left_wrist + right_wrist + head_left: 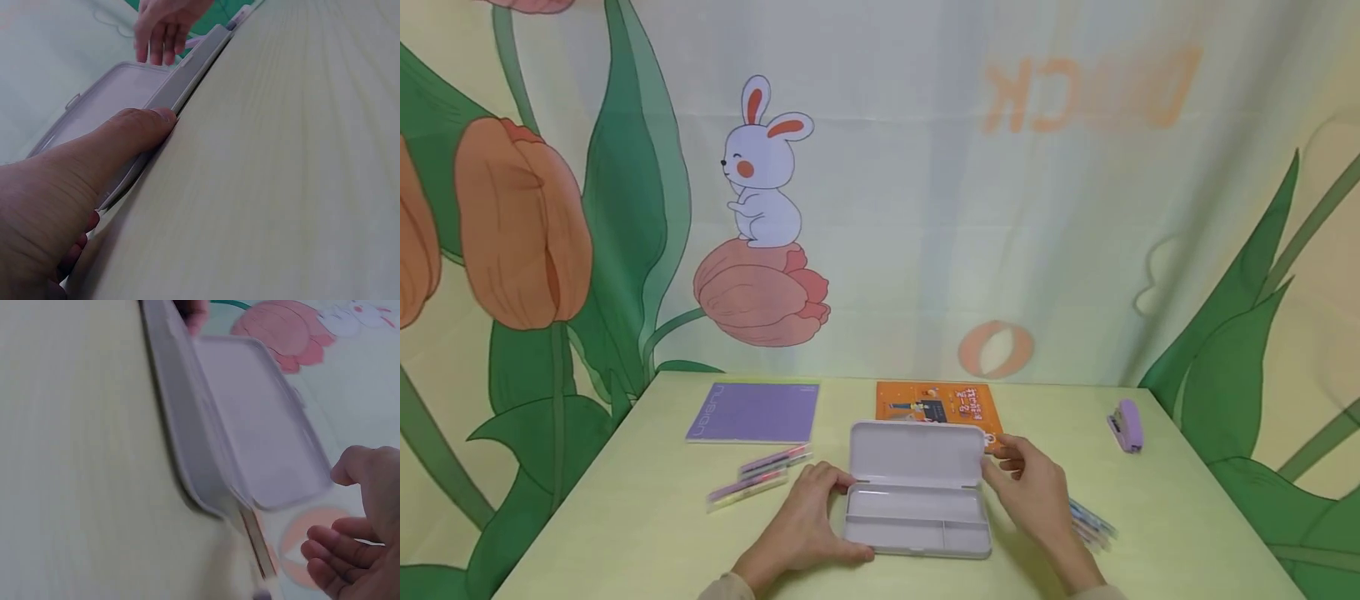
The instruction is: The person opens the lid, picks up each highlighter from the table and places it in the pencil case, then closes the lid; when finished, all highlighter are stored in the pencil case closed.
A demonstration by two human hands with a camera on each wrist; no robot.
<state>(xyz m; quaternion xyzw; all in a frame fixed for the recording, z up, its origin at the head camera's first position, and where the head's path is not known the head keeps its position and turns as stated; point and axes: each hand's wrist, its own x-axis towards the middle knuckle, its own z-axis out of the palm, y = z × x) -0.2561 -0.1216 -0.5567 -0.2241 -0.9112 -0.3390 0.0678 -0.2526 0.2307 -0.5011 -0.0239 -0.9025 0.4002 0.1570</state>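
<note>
**Inspector:** Location of the case (895, 504)?

**Clerk:** Flat on the table (647, 533), midway between its left and right edges, well in from the far edge. The lid (917, 454) is raised on the far side; the tray faces up, one long compartment behind a divided front row.

**Inspector:** State of grip?

**Clerk:** Left hand (801, 521) clamped on the case's left end: thumb along the front wall, fingers round toward the hinge. Right hand (1028, 492) beside the lid's right edge, thumb and fingers apart, nothing between them. Whether that thumb touches the lid, I cannot tell.

**Inspector:** Surroundings?

**Clerk:** Notebook (756, 412) near the far left corner, orange book (947, 404) by the far edge, stapler (1127, 427) toward the far right corner. Markers (747, 489) lie toward the left edge; pens (1093, 525) lie partly hidden past the right hand.

**Inspector:** Handling assessment?

**Clerk:** Probably light, stiff, smooth plastic or tin, liable to slide if pushed. The hinge appears the weak point. Advise holding the tray by its end walls and the lid by its outer rim, without bending it backward.
</note>
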